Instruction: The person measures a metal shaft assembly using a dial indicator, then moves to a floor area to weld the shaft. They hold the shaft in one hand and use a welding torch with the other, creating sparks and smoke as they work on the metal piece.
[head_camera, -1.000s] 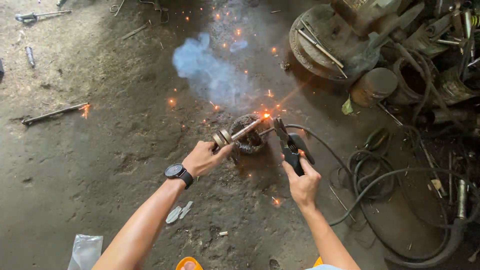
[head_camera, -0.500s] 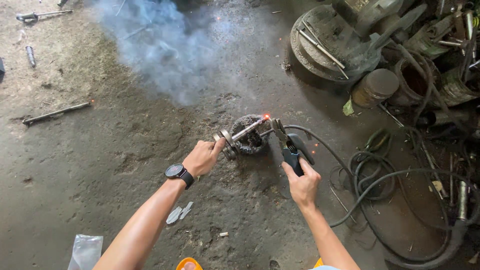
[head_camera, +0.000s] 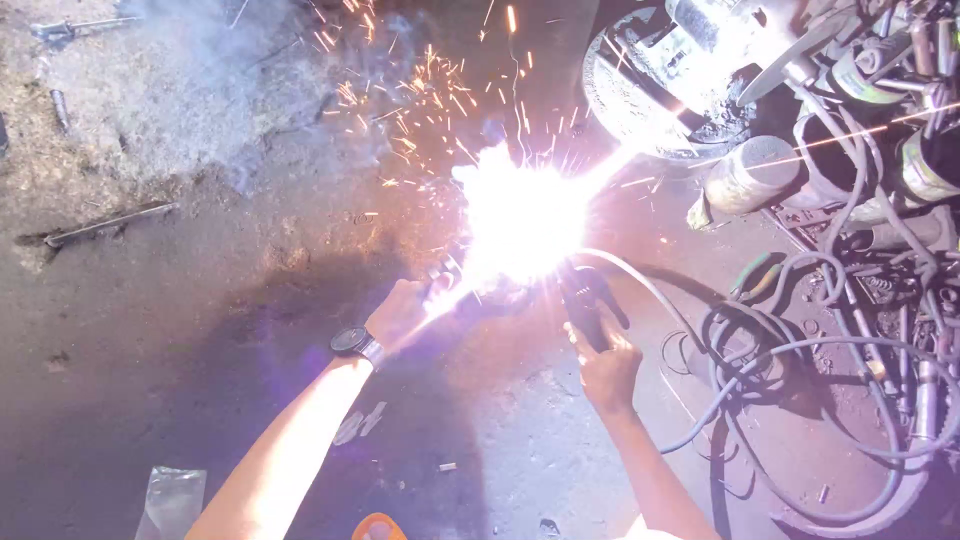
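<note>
A blinding white welding arc (head_camera: 520, 220) flares on the concrete floor, throwing orange sparks upward. My left hand (head_camera: 400, 312), with a black wristwatch (head_camera: 356, 343) on its wrist, grips a short metal rod whose far end vanishes into the glare. My right hand (head_camera: 606, 368) is closed on the black electrode holder (head_camera: 585, 300), its cable (head_camera: 650, 290) curving off to the right. The round metal workpiece under the arc is hidden by the light.
Smoke (head_camera: 170, 110) drifts at the upper left. Coiled cables and hoses (head_camera: 800, 350) lie at the right, beside heavy machine parts (head_camera: 700, 80) at the upper right. A steel bar (head_camera: 105, 225) lies at the left. A plastic bag (head_camera: 170, 500) sits at the bottom left.
The arc has struck: a bright flash and a spray of sparks replace the small glowing point. Both hands stay in place. The smoke has drifted up and left.
</note>
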